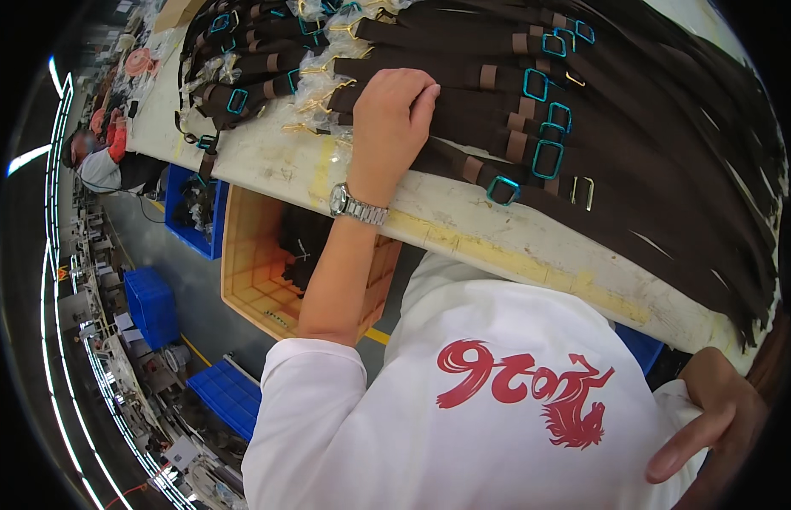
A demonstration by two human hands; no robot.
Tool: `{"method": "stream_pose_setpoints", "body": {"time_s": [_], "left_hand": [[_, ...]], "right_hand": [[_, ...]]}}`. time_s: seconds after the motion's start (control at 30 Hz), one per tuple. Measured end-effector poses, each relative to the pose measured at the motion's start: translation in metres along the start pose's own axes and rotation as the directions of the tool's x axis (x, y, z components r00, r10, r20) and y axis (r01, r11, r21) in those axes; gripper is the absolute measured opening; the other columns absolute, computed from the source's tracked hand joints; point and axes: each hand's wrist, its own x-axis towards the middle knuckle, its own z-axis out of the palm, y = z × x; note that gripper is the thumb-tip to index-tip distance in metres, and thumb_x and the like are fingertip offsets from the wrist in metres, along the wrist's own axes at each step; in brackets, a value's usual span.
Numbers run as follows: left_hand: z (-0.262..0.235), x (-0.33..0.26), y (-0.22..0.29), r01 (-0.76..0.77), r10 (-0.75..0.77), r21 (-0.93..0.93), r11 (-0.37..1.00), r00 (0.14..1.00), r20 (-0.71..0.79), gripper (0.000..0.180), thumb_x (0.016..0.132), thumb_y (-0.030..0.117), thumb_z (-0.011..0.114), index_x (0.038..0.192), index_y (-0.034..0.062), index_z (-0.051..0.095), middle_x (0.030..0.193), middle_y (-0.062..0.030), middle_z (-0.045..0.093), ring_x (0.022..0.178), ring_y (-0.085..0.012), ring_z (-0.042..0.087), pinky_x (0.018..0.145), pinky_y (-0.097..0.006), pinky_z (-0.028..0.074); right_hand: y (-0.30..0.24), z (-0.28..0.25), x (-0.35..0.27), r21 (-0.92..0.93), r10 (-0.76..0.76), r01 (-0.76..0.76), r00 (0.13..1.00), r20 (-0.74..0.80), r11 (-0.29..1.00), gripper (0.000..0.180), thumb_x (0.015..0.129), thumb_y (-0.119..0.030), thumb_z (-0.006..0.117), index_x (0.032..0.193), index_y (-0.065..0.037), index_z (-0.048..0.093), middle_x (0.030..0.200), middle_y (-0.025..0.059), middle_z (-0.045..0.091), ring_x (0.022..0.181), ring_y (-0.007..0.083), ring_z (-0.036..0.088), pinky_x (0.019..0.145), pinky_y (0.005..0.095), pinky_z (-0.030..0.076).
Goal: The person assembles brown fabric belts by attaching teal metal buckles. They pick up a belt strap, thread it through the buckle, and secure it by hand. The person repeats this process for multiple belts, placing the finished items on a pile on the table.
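On the white worktable (276, 170), my left hand (391, 119) is closed over the end of a brown strap (455, 102), with the thumb pressed in at its right side. A wristwatch (359, 206) is on that wrist. Around the hand lie many flat brown straps (651, 153) with shiny blue rectangular buckles (536, 84) and small light-brown loops (489, 77). Gold hooks (315, 104) partly wrapped in clear plastic (321, 72) sit left of my fingers. At the lower right, beside my shirt, my right hand (710, 416) is in shadow, one finger stretched out, no object visible in it.
An orange crate (242, 255) with dark pieces stands below the table edge. Blue bins (150, 306) are on the floor at left. Another person (106, 166) sits beyond the table's far left end. More dark straps (268, 64) lie at the far left.
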Motion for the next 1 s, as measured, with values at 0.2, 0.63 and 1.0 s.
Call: {"method": "stream_pose_setpoints", "body": {"time_s": [0.2,0.63,1.0], "left_hand": [[0.004,0.005,0.001,-0.024,0.024,0.014,1.0,1.0,0.017,0.008,0.097,0.009,0.071,0.099,0.0027,0.076,0.099,-0.0093,0.077,0.096,-0.029,0.071,0.086,-0.039,0.056],[-0.005,-0.007,-0.003,-0.004,0.004,0.037,0.999,1.0,-0.012,0.006,0.096,0.008,0.072,0.097,0.0029,0.075,0.099,-0.0098,0.076,0.096,-0.0302,0.07,0.086,-0.041,0.055],[-0.005,0.0,0.002,0.016,-0.017,0.015,1.0,0.998,0.067,0.011,0.1,0.007,0.07,0.105,-0.0001,0.076,0.105,-0.0105,0.079,0.099,-0.0251,0.073,0.091,-0.036,0.055]], "right_hand": [[0.022,0.006,-0.009,-0.07,-0.025,0.023,0.999,-0.037,0.997,0.022,0.111,-0.036,0.055,0.101,-0.019,0.065,0.11,0.0014,0.082,0.122,0.0177,0.069,0.108,0.0517,0.052],[0.035,0.007,-0.005,-0.106,-0.063,0.064,0.998,0.013,0.992,0.017,0.109,-0.033,0.058,0.108,-0.017,0.063,0.113,0.0036,0.08,0.122,0.0205,0.068,0.107,0.0511,0.053],[0.11,0.008,0.056,-0.262,-0.196,0.14,0.959,-0.203,0.955,0.017,0.108,-0.031,0.06,0.114,-0.015,0.063,0.116,0.0054,0.078,0.121,0.0229,0.067,0.106,0.0506,0.053]]}}
